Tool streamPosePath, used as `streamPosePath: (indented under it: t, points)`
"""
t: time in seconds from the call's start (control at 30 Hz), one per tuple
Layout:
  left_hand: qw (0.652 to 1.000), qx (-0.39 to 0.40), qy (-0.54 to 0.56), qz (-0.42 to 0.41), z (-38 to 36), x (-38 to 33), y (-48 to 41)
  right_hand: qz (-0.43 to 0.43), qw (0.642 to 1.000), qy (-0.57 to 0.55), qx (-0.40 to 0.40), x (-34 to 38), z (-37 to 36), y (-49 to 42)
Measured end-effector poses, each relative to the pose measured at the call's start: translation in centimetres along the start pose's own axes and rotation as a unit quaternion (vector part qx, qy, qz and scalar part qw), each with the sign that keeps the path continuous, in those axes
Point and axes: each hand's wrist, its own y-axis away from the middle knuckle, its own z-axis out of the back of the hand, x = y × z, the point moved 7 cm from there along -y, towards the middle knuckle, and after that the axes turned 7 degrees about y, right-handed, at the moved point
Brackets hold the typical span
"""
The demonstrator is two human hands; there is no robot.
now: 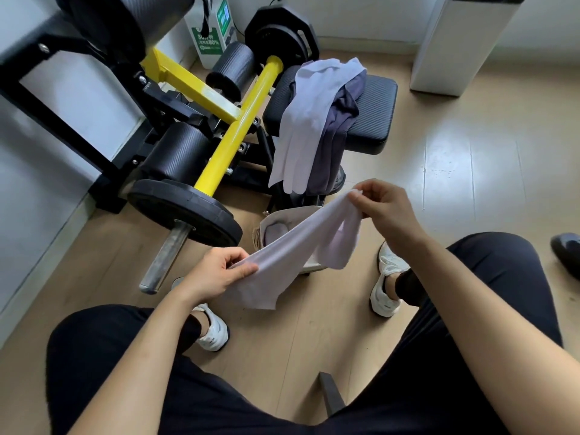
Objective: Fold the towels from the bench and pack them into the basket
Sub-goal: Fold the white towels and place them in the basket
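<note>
I hold a pale lilac towel stretched between both hands above the floor. My left hand pinches its lower left corner, and my right hand pinches the upper right edge. Under the towel stands a small beige basket, mostly hidden, with something grey inside. On the black padded bench lie another pale towel and a dark grey towel, both draped over the front edge.
A yellow and black weight machine with weight plates and a steel bar end fills the left side. A white unit stands at the back right. My knees and white shoes frame bare wood floor; a dark shoe lies right.
</note>
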Motion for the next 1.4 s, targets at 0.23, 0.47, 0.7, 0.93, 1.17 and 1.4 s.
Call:
streamPosePath:
  t: [0.23,0.47,0.7,0.93,1.17,1.4]
  points:
    - [0.992,-0.118,0.041,0.011,2.8,1.5,0.0,-0.03,0.996,0.026,-0.082,-2.2,2.6,-1.4]
    - [0.962,-0.188,0.196,0.024,2.9,0.8,-0.1,-0.04,0.995,0.037,-0.087,-2.9,2.5,-1.7]
    - [0.901,-0.116,0.416,0.03,-0.9,-2.7,-0.2,-0.029,0.999,-0.016,0.016,-1.8,-0.5,-0.5]
    - [0.877,-0.151,0.452,0.069,-3.2,-2.9,0.0,-0.121,0.973,-0.175,0.091,-1.7,-5.2,1.5]
    - [0.882,-0.157,0.439,0.064,-4.3,-2.7,0.3,-0.102,0.978,-0.12,0.136,-0.6,-7.9,3.8]
    - [0.888,-0.152,0.43,0.055,-5.4,-3.0,0.5,0.038,0.994,0.032,0.099,1.9,-8.9,5.3]
